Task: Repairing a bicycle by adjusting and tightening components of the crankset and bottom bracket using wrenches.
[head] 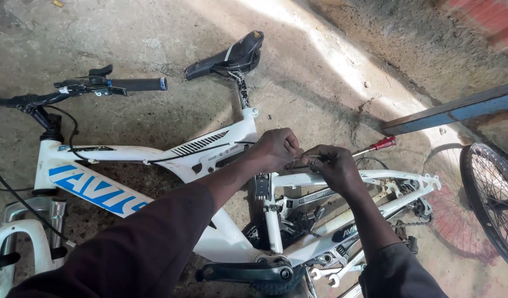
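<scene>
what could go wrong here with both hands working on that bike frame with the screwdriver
1. The frame has no wheels fitted and the pictures show no stand; pressing on it might tip or shift it.
2. The left hand sits right beside the right hand holding the red-handled screwdriver; a slip could jab fingers.
3. The loose wheel stands close on the right, so it could be knocked over.
</scene>
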